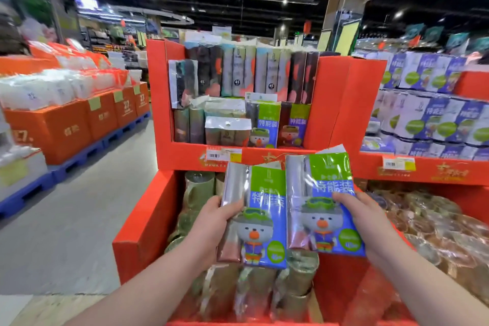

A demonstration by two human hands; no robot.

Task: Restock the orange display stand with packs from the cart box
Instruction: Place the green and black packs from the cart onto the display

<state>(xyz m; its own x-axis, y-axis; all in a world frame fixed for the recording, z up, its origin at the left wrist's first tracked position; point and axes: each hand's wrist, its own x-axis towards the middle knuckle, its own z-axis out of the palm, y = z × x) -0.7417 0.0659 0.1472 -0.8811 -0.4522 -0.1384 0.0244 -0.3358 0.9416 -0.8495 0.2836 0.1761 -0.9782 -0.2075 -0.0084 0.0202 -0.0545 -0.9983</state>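
The orange display stand (158,103) rises straight ahead with an upper shelf and a lower bin. My left hand (214,219) grips one pack (259,219) with a blue-and-green label and a cartoon bear. My right hand (365,217) grips a matching second pack (322,193). Both packs are held upright, side by side, above the lower bin and just below the upper shelf's front lip (264,157). The upper shelf holds rows of upright packs, two of them (267,124) with the same bear label. Rolls in clear wrap (251,291) fill the lower bin. The cart box is out of view.
A second orange stand (471,174) with blue-and-white packs adjoins on the right, its lower bin full of wrapped rolls. Orange boxes (68,124) on blue pallets line the left. A grey floor aisle (79,206) runs between them.
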